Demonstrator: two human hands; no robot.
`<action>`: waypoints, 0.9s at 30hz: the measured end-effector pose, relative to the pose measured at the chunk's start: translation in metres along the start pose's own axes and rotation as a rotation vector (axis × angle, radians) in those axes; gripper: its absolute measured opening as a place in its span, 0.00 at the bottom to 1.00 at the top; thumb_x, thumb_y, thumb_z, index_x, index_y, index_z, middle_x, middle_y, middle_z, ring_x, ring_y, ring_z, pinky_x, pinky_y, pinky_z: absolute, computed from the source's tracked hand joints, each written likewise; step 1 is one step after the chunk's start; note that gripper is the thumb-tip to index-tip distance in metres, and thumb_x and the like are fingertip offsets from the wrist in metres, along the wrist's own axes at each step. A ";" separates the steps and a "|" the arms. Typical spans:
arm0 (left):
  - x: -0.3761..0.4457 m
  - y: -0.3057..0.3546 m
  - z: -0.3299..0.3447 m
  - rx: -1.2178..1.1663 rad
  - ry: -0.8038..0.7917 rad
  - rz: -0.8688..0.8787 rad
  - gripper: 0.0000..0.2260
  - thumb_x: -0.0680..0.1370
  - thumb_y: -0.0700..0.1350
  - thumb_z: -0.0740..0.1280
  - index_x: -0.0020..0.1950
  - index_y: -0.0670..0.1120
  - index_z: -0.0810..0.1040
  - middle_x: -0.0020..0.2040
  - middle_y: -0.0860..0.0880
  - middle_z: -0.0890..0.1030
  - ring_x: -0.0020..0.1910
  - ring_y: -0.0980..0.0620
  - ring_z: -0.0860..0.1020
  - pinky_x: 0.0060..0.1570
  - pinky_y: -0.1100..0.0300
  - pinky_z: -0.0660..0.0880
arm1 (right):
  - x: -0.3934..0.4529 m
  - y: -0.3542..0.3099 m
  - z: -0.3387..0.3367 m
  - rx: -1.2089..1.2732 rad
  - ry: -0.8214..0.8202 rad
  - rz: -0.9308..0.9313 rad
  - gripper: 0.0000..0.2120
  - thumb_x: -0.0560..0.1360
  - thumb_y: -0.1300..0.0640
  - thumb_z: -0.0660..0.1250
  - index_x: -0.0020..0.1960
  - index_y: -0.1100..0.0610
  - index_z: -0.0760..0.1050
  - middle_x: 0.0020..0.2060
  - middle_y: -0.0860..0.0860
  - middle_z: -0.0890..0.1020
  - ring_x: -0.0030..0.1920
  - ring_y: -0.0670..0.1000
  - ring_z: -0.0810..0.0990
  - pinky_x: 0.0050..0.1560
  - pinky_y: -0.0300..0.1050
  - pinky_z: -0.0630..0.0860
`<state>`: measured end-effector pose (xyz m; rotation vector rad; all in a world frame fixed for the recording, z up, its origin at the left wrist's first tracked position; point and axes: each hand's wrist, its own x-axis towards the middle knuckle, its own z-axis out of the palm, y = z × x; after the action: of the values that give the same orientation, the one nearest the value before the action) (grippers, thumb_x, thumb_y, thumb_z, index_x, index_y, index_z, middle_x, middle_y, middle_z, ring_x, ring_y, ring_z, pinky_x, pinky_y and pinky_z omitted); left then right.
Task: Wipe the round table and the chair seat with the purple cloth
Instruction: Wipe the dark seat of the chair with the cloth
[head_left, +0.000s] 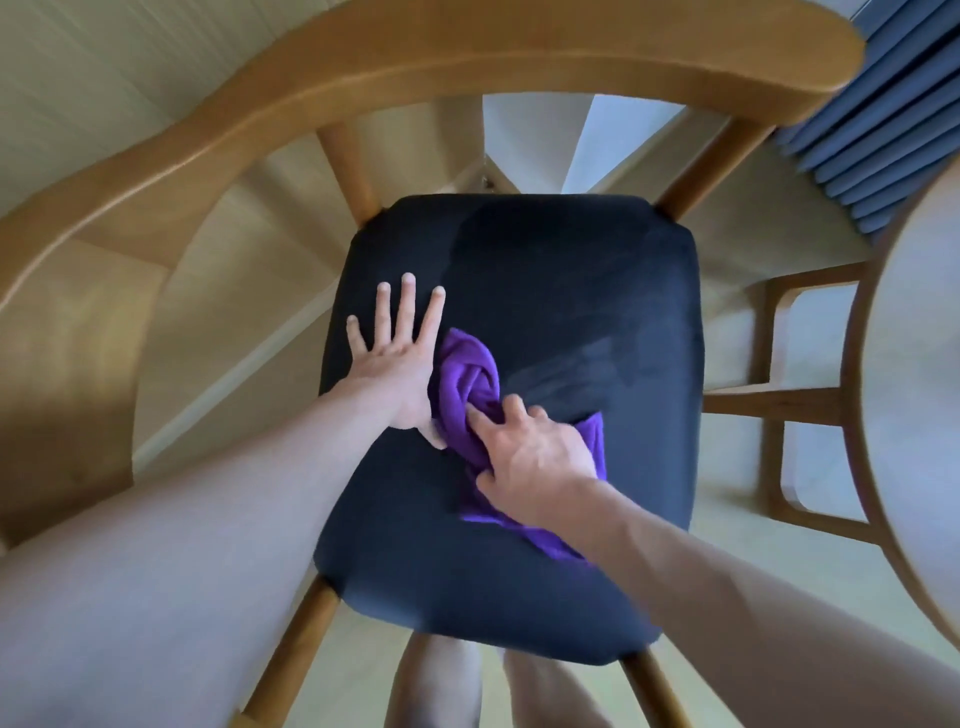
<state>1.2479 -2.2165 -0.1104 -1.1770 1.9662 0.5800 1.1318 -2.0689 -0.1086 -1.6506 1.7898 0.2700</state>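
left hand (392, 358) flat, fingers straight, pressing black chair seat (571, 270) at nine o'clock. right hand (535, 452) bunching purple cloth (467, 384) mid-seat. round table (914, 374) at three o'clock.

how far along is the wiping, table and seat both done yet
In hand: the right hand grips the cloth on the seat; the left hand lies flat beside it. A streak across the seat suggests part is wiped. The table shows only its edge, so its state is unclear.

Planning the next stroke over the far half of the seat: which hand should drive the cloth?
Right. The right hand already holds the purple cloth bunched on the chair seat; the left hand lies flat beside it, fingers straight.
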 end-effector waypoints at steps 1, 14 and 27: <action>-0.001 0.000 0.000 -0.011 0.002 -0.002 0.82 0.51 0.65 0.85 0.72 0.53 0.16 0.71 0.45 0.14 0.73 0.39 0.20 0.74 0.30 0.36 | 0.002 0.017 -0.006 -0.016 0.036 0.029 0.35 0.77 0.44 0.64 0.80 0.42 0.53 0.64 0.55 0.68 0.60 0.60 0.73 0.46 0.53 0.71; -0.003 0.000 0.006 -0.093 0.050 -0.015 0.84 0.46 0.61 0.87 0.73 0.59 0.18 0.71 0.51 0.14 0.72 0.44 0.18 0.73 0.34 0.32 | 0.001 0.003 0.005 0.195 0.114 0.348 0.36 0.75 0.47 0.64 0.78 0.51 0.53 0.63 0.54 0.68 0.58 0.58 0.73 0.40 0.50 0.67; 0.006 -0.020 0.015 -0.108 0.121 0.099 0.84 0.43 0.69 0.83 0.75 0.60 0.20 0.73 0.52 0.16 0.70 0.46 0.16 0.73 0.31 0.35 | 0.015 -0.025 0.016 0.025 0.262 0.456 0.36 0.75 0.44 0.66 0.78 0.48 0.56 0.74 0.57 0.58 0.61 0.59 0.70 0.52 0.55 0.73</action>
<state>1.2690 -2.2185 -0.1243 -1.2097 2.1283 0.6878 1.1610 -2.0764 -0.1221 -1.2876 2.3525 0.2371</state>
